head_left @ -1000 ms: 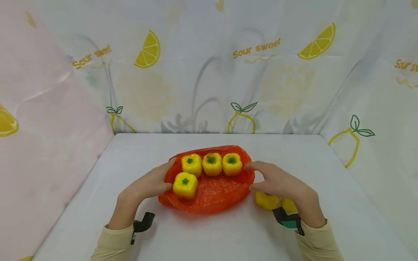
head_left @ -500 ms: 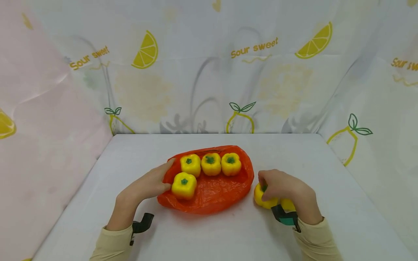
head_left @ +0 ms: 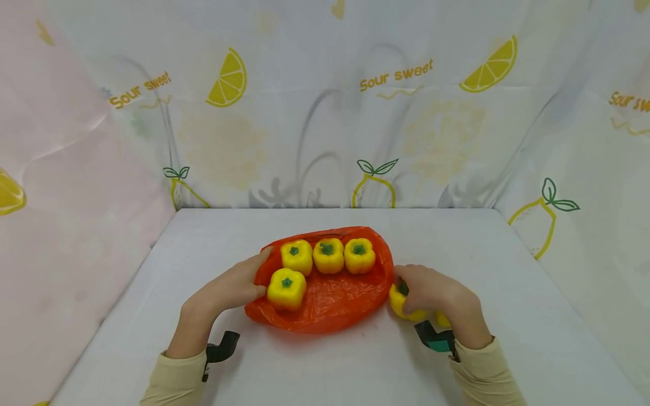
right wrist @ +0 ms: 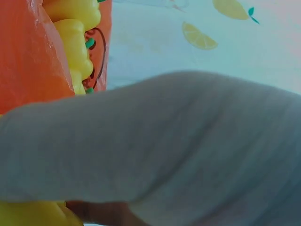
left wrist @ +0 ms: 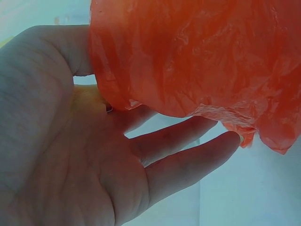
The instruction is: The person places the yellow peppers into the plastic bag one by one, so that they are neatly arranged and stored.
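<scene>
In the head view a red plastic bag [head_left: 335, 304] lies spread with its mouth up, and several yellow bell peppers [head_left: 330, 256] sit in it. My left hand [head_left: 228, 285] holds the bag's left rim, thumb and forefinger hooked over the edge. Seen from the left wrist, the other fingers [left wrist: 188, 160] stretch out below the plastic. Just off the bag's right side, my right hand [head_left: 437, 290] grips a yellow bell pepper [head_left: 398, 301] with thumb and fingers around its top. My right fingertips are partly hidden.
Another yellow bell pepper [head_left: 443, 320] lies on the white table [head_left: 335, 372], partly behind my right wrist. Printed cloth [head_left: 304, 113] hangs behind the table and along both sides.
My right hand has left the bag's right rim, moved down onto a bell pepper, gripped it and shifted it left to the bag. The left hand stays at the rim.
</scene>
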`<state>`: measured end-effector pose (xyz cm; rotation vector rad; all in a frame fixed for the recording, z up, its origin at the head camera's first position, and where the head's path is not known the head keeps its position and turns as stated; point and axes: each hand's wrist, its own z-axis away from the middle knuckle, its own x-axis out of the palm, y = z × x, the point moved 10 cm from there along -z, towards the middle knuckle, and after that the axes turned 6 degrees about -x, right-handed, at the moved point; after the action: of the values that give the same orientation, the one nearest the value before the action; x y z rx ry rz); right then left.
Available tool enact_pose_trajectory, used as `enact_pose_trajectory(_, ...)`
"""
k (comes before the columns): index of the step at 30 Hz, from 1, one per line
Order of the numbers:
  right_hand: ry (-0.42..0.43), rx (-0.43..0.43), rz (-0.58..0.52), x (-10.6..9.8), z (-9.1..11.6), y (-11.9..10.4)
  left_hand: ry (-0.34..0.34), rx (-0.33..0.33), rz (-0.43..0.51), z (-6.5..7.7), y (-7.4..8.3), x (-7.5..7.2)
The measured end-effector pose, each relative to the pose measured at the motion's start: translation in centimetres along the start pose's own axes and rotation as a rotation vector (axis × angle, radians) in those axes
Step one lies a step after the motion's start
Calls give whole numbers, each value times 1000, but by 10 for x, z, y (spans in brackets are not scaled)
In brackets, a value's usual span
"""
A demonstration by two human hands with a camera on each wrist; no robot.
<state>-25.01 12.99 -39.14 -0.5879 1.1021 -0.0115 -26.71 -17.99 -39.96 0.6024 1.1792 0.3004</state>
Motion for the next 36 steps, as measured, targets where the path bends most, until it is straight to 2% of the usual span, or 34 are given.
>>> enact_pose_trajectory(6,19,-33,-3,-5,-1,4,3,-3,-9,-1,0,-1)
enact_pose_trajectory(13,81,-98,-45,-18,4,1,-6,-15,-10,0,1,-1)
enact_pose_trajectory(23,218,-133,-78,-46,23,1,-4,-15,14,-1,-2,1)
enact_pose_trajectory(29,310,-242,-102,-58,32,-13,-3,-14,21,-1,-4,2)
enact_pose_trajectory(36,376,-414,-166,-57,31,-40,-3,-17,11,-2,-5,2)
